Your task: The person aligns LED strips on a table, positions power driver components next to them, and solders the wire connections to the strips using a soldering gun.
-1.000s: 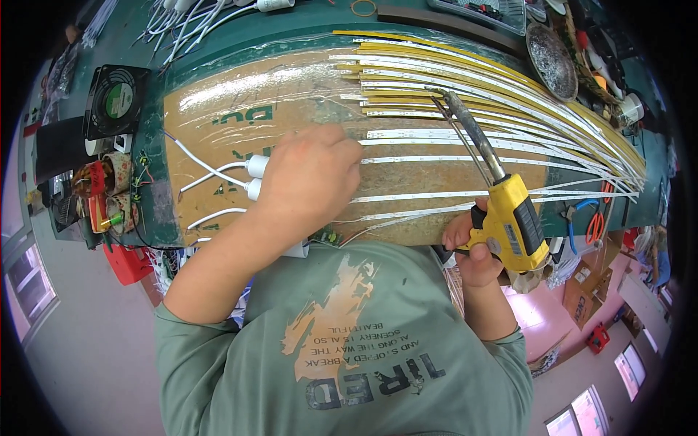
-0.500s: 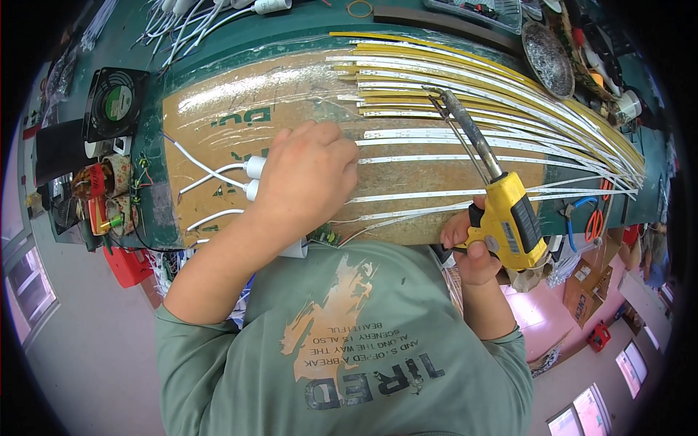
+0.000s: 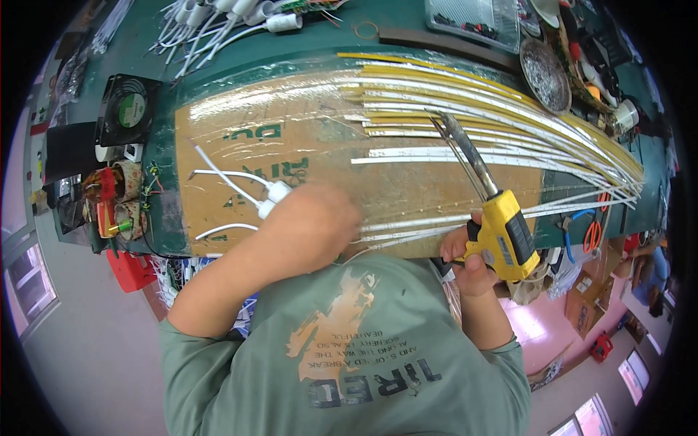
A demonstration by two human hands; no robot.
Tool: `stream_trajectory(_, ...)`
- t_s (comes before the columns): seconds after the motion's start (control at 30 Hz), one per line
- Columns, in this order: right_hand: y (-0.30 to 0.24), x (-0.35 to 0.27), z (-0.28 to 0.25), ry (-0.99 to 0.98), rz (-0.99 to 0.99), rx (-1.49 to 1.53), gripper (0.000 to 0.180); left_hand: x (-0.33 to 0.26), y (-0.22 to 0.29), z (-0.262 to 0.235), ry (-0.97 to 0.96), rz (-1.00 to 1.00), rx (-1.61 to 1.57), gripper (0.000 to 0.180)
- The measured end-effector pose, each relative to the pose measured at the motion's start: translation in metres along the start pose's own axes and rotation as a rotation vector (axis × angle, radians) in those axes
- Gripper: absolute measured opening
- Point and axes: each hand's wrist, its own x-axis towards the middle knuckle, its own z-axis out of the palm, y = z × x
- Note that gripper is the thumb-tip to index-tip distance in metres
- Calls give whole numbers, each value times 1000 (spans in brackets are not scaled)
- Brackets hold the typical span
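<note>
My right hand [image 3: 465, 254] grips a yellow and black soldering gun [image 3: 510, 236], its dark metal barrel pointing up and away over the board. My left hand [image 3: 314, 224] is closed and smeared by motion, and its fingertips are hidden underneath. From its right side a blurred white LED strip [image 3: 465, 199] runs across the board. White end caps with cables [image 3: 277, 191] lie against the hand's left side. Nearer my body, other white LED strips [image 3: 422, 224] run to the right. A bundle of white and yellow strips [image 3: 465, 94] fans out on the far side.
A brown board [image 3: 211, 145] covers part of the green table. Capped white cables [image 3: 283, 23] are piled at the far edge. A black fan [image 3: 129, 109] stands left; a clear tray [image 3: 472, 18] and round metal dish [image 3: 544, 75] sit far right. Orange-handled scissors [image 3: 592, 236] lie right.
My left hand has come nearer my body, and one LED strip has shifted the same way with it. The end caps have moved slightly right. My right hand still holds the soldering gun.
</note>
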Motion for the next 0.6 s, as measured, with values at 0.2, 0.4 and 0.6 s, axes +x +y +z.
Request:
stream_trajectory(0.2,-1,-1,-2,3,-11,-5,74,25,-31,-24,112,-138,-16,21)
stream_trajectory(0.4,2,1,-1,-4,-42,4,73,89,-137,-64,565,-180,426,31)
stream_trajectory(0.6,5,1,-5,4,-46,3,71,120,-155,-72,628,-247,665,31)
